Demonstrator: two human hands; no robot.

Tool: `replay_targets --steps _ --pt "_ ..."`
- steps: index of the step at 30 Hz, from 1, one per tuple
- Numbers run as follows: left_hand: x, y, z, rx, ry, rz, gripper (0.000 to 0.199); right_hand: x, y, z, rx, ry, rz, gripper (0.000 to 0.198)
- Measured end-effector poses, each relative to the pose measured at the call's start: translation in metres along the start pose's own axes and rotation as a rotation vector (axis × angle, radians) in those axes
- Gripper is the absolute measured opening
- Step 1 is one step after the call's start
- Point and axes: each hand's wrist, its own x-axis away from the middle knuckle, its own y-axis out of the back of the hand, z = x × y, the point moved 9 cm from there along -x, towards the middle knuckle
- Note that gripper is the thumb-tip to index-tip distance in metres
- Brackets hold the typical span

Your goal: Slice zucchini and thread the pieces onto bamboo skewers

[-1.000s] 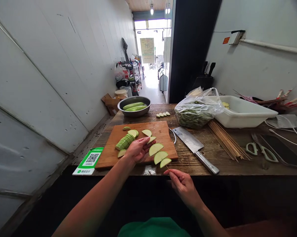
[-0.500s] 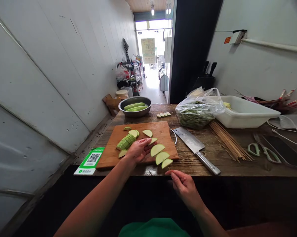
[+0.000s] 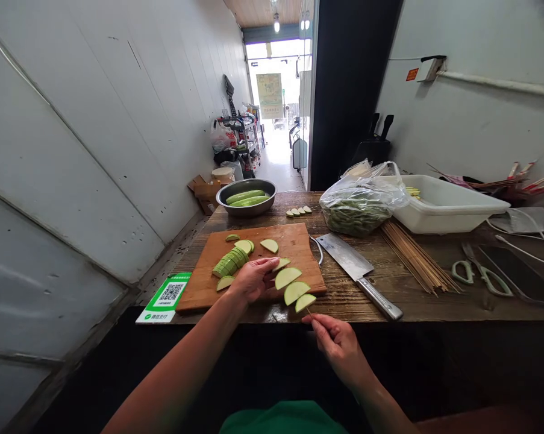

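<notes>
Slightly lower than before: skewered green slices (image 3: 296,293) between both hands (image 3: 252,281) (image 3: 338,345)

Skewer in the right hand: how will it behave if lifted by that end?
The skewer is probably tip-heavy: its zucchini slices sit beyond the right hand. They may swivel on so thin a shaft, but look fairly stiff, their flat faces showing no sag.

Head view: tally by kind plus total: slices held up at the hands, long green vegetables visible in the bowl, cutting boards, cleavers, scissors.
Slices held up at the left hand and right hand: 4
Long green vegetables visible in the bowl: 2
Cutting board: 1
Cleaver: 1
Scissors: 1
Total: 9
</notes>
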Motion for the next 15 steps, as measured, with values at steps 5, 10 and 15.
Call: replay_targets --steps 5,10,15 --pt "0.003 -0.004 0.004 -0.049 0.024 0.007 0.012 0.0 0.001 0.001 0.038 -0.001 -0.034 0.039" --pt "0.009 -0.009 0.005 0.101 0.07 0.005 0.014 -0.001 0.001 0.005 0.061 -0.013 -0.065 0.038" --pt "0.008 -0.013 0.009 0.186 0.068 0.041 0.017 -0.001 0.001 0.011 0.092 -0.011 -0.076 0.039"
